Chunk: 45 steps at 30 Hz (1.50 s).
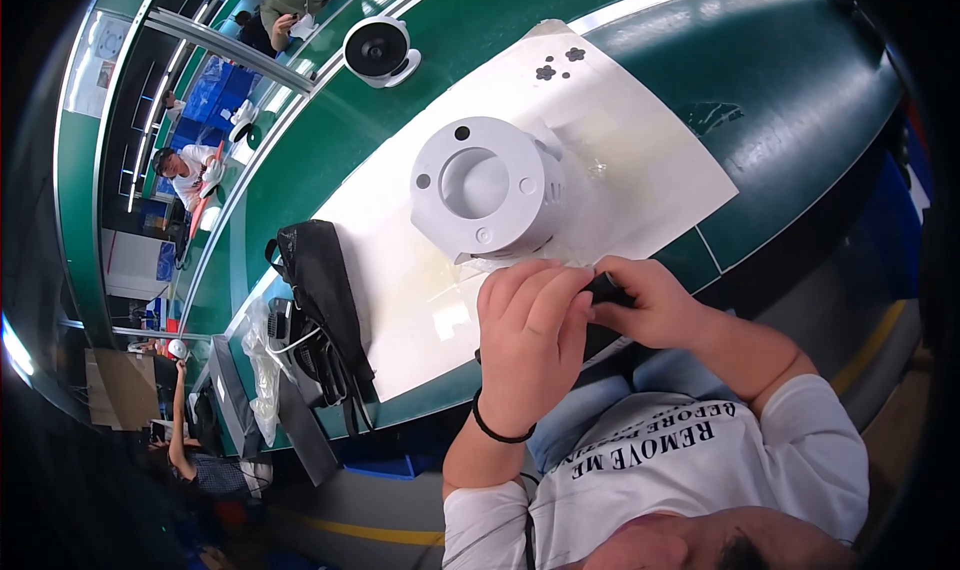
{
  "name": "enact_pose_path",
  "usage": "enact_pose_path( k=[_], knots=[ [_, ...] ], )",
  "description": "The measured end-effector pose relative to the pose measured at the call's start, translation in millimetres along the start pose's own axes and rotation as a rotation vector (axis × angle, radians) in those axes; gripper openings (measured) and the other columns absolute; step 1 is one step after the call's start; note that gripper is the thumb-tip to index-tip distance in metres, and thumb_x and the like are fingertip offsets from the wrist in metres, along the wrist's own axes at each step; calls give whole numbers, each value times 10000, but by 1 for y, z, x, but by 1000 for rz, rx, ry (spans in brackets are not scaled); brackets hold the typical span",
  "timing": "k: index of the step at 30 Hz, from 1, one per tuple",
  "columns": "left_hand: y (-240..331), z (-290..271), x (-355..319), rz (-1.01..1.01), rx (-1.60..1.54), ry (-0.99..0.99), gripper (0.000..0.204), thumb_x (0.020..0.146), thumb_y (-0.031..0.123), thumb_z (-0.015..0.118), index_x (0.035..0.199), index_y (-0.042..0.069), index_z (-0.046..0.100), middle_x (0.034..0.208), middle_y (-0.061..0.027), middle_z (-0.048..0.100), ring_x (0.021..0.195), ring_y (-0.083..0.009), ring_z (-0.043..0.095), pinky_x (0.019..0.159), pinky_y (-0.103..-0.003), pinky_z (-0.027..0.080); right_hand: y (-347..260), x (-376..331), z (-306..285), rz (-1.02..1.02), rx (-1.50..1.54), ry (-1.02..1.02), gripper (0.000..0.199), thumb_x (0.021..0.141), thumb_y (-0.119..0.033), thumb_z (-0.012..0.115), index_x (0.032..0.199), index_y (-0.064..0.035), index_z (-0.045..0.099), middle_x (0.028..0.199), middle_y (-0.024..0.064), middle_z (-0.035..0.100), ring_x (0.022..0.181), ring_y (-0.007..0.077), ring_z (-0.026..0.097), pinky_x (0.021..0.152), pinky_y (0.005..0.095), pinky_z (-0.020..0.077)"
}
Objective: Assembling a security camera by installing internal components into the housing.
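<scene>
My right hand (650,302) is closed round a small dark black piece (608,290), mostly hidden by the fingers. My left hand (532,320), with a black band at the wrist, is curled against the same piece from the other side; its fingertips meet it. Both hands are just off the near edge of a white sheet (640,195). Right beyond them a white round housing (432,210) sits on the sheet, its wide round opening facing up. Around the opening are small circles, two of them black. What kind of part I hold cannot be made out.
Black flower-shaped pads (573,55) and dots lie on the sheet's far end. A black bag (318,270), cables and clear plastic (262,370) lie at left. A white device with a black round face (378,48) stands farther off on the green table (780,60). Other people work beyond.
</scene>
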<state>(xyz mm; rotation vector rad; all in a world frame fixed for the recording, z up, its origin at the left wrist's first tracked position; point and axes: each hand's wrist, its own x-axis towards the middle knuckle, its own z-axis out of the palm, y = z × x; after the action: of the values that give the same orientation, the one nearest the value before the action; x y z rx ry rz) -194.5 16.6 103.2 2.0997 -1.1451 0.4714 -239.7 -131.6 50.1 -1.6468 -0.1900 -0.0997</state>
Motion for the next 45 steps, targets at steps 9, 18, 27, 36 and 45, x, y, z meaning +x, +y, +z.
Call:
enact_pose_path(
  k=[9, 18, 27, 36, 45],
  knots=[
    [-11, -15, 2, -52, -61, 152, 299, 656, -59, 618, 927, 45, 544, 819, -69, 566, 827, -233, 536, 778, -346, 400, -2, 2, -2, -11, -29, -21, 233, 777, -140, 635, 967, -57, 528, 679, 94, 558, 564, 174, 493, 540, 269, 396],
    [-29, -32, 27, -195, -39, 203, 258, 751, -16, 601, 997, 37, 545, 790, -52, 595, 786, -178, 542, 797, -312, 380, -1, 1, -1, 46, -38, -33, 266, 781, -182, 636, 974, -40, 519, 649, 102, 550, 542, 178, 488, 523, 279, 390],
    [-20, -42, 35, -107, 181, 134, 297, 741, -4, 590, 1033, 48, 569, 759, -30, 611, 785, -203, 535, 825, -331, 353, -6, 1, -2, 69, -70, -53, 274, 784, -194, 633, 977, -41, 513, 658, 112, 562, 559, 206, 519, 535, 290, 401],
    [-20, -45, 36, -59, 206, 111, 277, 749, 6, 587, 1019, 63, 591, 709, -30, 584, 754, -198, 536, 805, -339, 380, -5, 0, -1, 60, -54, -54, 280, 785, -201, 631, 984, -42, 516, 696, 115, 580, 601, 215, 546, 571, 289, 419],
    [-15, -45, 27, 121, 528, 36, 435, 658, -25, 566, 1066, 120, 603, 749, -4, 581, 788, -169, 524, 868, -384, 369, -7, 1, -3, 83, -51, -57, 290, 784, -194, 631, 1010, -56, 513, 714, 112, 574, 607, 215, 526, 583, 292, 415]
  ],
)
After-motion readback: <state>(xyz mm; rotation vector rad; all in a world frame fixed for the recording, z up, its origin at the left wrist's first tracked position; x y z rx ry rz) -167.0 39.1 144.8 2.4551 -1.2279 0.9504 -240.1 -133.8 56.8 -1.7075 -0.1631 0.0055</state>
